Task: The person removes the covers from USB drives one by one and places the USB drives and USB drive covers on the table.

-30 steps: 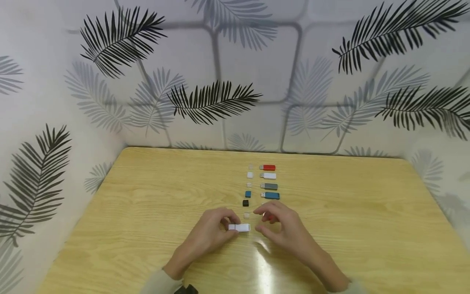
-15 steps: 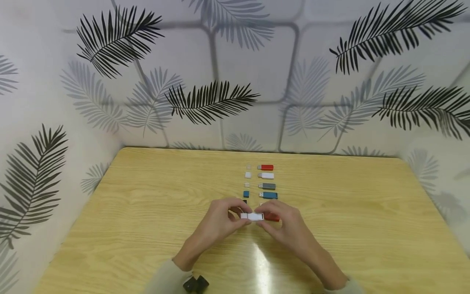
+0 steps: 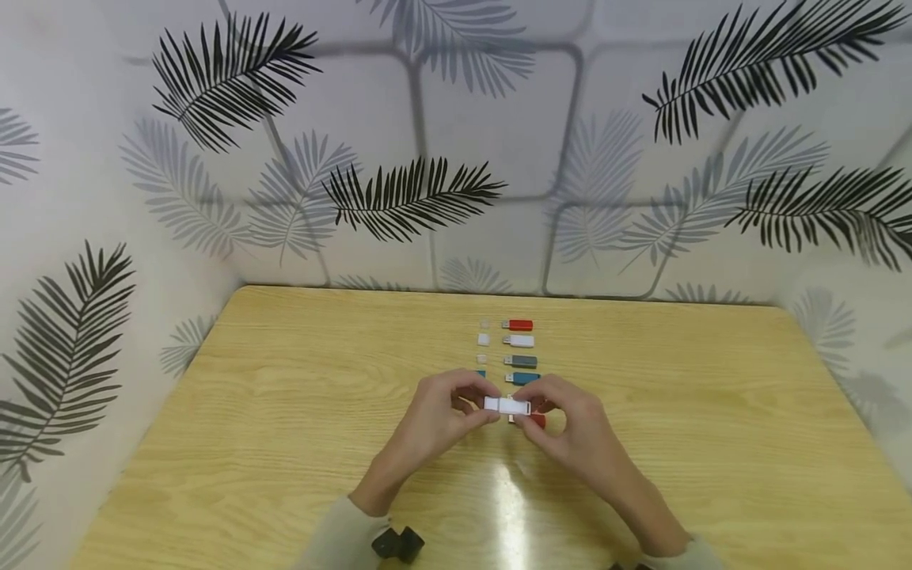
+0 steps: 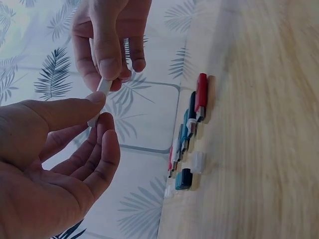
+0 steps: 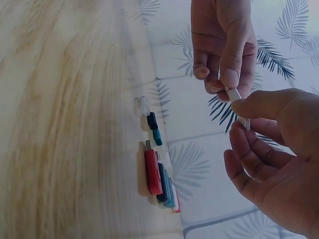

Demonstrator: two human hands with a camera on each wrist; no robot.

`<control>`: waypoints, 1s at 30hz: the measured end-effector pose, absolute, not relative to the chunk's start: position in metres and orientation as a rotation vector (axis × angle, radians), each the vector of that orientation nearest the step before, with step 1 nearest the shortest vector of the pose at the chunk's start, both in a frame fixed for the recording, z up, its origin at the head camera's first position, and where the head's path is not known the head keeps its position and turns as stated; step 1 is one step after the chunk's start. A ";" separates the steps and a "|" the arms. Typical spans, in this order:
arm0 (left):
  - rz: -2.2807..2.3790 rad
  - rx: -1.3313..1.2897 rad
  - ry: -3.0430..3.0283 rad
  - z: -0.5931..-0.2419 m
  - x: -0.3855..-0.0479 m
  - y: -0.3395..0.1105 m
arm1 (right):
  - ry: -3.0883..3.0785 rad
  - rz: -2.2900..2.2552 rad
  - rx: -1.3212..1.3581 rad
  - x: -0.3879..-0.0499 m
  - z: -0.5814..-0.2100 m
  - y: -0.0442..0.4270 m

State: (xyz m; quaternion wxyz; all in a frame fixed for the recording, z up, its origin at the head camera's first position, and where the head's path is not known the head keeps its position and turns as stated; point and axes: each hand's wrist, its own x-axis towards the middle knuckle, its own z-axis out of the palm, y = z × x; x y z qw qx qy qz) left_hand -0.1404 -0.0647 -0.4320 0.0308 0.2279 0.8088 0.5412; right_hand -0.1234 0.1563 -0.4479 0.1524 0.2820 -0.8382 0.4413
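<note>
A capped white USB flash drive (image 3: pixel 507 405) is held level above the table between both hands. My left hand (image 3: pixel 445 412) pinches its cap end between thumb and fingers. At the other end, my right hand (image 3: pixel 573 416) pinches the drive body. Both wrist views show the thumbs on the slim white stick (image 4: pixel 105 85), raised clear of the tabletop. Just beneath the right hand lies a red USB drive (image 3: pixel 538 420), partly hidden in the head view. The black cap (image 5: pixel 151 121) on the table is covered by the left hand in the head view.
Beyond the hands lie uncapped USB drives in a column: blue (image 3: pixel 526 379), grey (image 3: pixel 523 362), white (image 3: pixel 521 341) and red (image 3: pixel 520 325). To their left sit loose caps, among them a white one (image 3: pixel 483 340). A patterned wall covering borders the wooden table (image 3: pixel 321 380).
My right hand, apart from the white USB drive a second ago, now pinches its right end. Both hands have lifted the drive farther from me and to the right.
</note>
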 end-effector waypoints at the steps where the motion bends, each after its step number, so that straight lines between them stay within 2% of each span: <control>1: 1.667 0.714 2.499 -0.431 -0.141 -0.064 | -2.398 1.266 0.816 -0.124 -0.447 0.157; 8: 1.688 0.725 2.497 -0.425 -0.140 -0.062 | -2.365 1.264 0.867 -0.129 -0.442 0.161; 30: 1.609 0.804 2.469 -0.439 -0.140 -0.074 | -2.409 1.287 0.953 -0.127 -0.449 0.159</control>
